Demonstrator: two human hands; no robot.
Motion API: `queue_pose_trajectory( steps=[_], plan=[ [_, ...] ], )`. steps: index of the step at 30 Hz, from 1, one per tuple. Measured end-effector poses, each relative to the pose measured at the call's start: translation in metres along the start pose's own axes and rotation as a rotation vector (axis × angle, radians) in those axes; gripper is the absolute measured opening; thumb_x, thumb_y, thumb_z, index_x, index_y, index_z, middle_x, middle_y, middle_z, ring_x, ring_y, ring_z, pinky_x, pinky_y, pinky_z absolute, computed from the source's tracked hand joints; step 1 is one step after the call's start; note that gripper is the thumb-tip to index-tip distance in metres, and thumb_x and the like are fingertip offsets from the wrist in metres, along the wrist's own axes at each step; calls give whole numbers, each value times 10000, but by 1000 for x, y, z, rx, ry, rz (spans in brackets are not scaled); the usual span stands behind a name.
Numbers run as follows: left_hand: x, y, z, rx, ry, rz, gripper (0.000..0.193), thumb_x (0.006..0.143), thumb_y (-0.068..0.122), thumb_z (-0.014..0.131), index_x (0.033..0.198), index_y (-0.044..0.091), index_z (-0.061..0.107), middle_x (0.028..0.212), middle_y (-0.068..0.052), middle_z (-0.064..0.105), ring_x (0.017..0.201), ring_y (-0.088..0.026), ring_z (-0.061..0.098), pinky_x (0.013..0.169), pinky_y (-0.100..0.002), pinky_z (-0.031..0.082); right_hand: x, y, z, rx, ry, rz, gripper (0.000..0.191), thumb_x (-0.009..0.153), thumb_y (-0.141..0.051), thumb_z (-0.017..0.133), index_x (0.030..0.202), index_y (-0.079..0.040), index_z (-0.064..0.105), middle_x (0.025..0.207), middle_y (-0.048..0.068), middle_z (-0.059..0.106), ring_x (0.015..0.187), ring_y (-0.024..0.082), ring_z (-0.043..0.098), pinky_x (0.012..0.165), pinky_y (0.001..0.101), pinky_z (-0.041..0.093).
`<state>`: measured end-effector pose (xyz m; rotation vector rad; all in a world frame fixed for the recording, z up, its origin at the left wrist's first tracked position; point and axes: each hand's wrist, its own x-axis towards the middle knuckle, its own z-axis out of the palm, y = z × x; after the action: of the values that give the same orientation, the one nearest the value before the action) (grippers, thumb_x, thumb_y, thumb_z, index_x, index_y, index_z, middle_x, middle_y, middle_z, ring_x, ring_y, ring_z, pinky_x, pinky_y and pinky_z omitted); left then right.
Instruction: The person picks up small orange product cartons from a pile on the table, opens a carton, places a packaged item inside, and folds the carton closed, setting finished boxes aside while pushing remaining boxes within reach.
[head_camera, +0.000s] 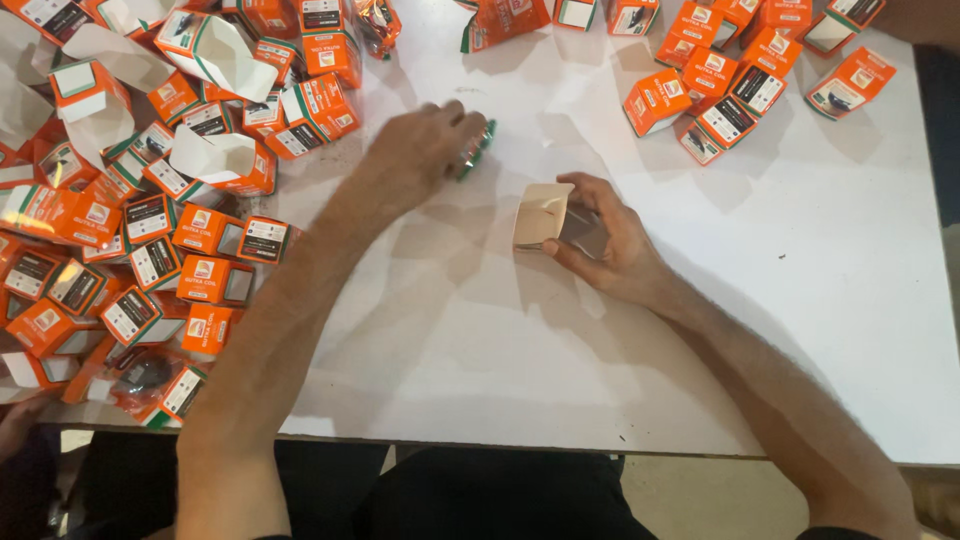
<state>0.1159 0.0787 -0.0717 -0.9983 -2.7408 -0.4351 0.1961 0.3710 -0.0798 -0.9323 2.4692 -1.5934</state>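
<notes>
Holding one open box (545, 215) in right hand (610, 245); left hand (425, 150) covering one packet (478, 148).

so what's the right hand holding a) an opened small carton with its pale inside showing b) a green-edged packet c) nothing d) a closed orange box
a: the right hand grips an opened small carton on the white table, its pale inner flap facing up; the green-edged item is under the left hand.
</notes>
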Motion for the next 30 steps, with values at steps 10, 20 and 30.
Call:
queue_pose_trajectory(
  steps=[10, 20, 30],
  plan=[
    [-30, 102, -2, -488, 735, 233, 375, 827, -116, 818, 1029, -23, 516, 1220, -200, 594, 1083, -317, 665, 811, -395, 616, -3, 8, 0, -57, 10, 73, 509, 906, -78, 780, 1370, 13, 592, 1254, 158, 723, 1175, 243, 694, 1023, 369, 524],
    [-23, 94, 17, -76, 623, 365, 317, 903, -59, 801, 1126, 21, 590, 1140, -129, 646, 1347, -399, 582, 1106, -497, 581, -5, 14, 4, -213, 61, -34, 633, 853, -43, 797, 1415, 25, 514, 1321, 232, 641, 1206, 381, 655, 1004, 432, 534],
    [-35, 103, 20, -184, 402, 180, 481, 828, 114, 830, 1288, 80, 694, 1434, -194, 518, 1515, -444, 291, 1247, -707, 215, -3, 9, 5, -286, 15, -21, 755, 791, -75, 836, 1429, 40, 448, 1337, 245, 595, 1212, 426, 608, 985, 466, 518]
  ],
)
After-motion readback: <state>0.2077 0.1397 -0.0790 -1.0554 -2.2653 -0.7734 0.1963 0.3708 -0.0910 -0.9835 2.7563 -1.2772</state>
